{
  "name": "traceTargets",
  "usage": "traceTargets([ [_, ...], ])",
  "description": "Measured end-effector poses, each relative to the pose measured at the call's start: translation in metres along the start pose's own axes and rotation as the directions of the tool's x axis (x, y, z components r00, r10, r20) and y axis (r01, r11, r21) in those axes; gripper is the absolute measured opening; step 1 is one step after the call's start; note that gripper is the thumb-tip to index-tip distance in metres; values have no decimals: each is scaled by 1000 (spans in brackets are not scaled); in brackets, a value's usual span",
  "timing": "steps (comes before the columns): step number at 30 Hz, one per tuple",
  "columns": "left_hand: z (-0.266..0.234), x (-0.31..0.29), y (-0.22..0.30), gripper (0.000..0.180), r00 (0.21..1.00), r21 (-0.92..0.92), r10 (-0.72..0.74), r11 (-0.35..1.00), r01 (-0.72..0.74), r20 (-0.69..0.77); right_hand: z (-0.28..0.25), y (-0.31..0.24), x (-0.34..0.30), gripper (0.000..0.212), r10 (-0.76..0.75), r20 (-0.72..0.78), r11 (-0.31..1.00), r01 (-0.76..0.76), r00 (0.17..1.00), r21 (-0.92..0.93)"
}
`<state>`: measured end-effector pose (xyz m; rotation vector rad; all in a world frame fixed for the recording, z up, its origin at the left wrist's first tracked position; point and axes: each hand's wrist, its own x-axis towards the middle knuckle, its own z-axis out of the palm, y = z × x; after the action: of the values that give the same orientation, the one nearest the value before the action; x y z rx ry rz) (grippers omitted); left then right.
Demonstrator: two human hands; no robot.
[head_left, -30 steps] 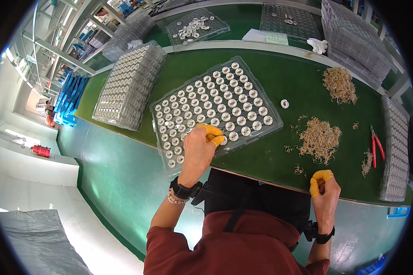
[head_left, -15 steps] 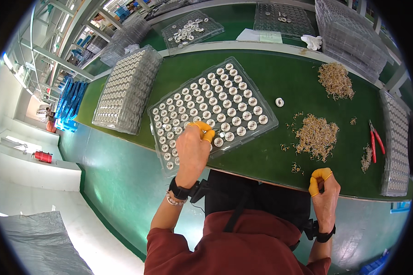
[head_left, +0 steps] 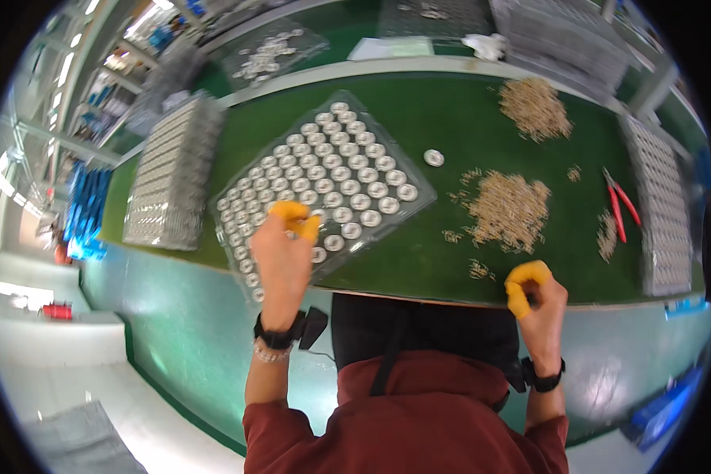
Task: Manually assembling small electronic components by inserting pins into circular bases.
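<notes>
Tray (head_left: 379, 232) appears mostly filled; one disc (head_left: 434, 158) loose, two o'clock. Left hand (head_left: 283, 257), right hand (head_left: 542, 302): fingers curled, grip indiscernible.

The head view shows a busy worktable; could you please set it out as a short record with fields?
Left hand: over the clear tray, fingers bent; grip contents unclear
Right hand: at the front edge of the green table, fingers curled; contents unclear
Tray load: rows of round white pieces
Loose piece: one, right of the tray
Metal bits: larger near pile, far pile
Tool: red-handled pliers, right of the near pile
Left side: tray stack
</notes>
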<state>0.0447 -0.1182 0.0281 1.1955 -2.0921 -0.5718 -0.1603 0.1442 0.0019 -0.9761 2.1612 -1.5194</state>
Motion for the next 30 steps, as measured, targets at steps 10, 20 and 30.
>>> traceTargets([
  [10, 43, -88, 75, 21, 796, -716, 61, 482, 505, 603, 32, -17, 0, 9, 21, 174, 826, -115, 985, 552],
  [20, 53, -107, 76, 18, 742, -716, 71, 338, 611, 666, 36, -14, -11, 9, 3, 144, 921, -59, 990, 386],
  [30, 54, -107, 75, 16, 739, -726, 85, 290, 624, 669, 41, -13, -16, 10, -77, 51, 948, 57, 996, 313],
])
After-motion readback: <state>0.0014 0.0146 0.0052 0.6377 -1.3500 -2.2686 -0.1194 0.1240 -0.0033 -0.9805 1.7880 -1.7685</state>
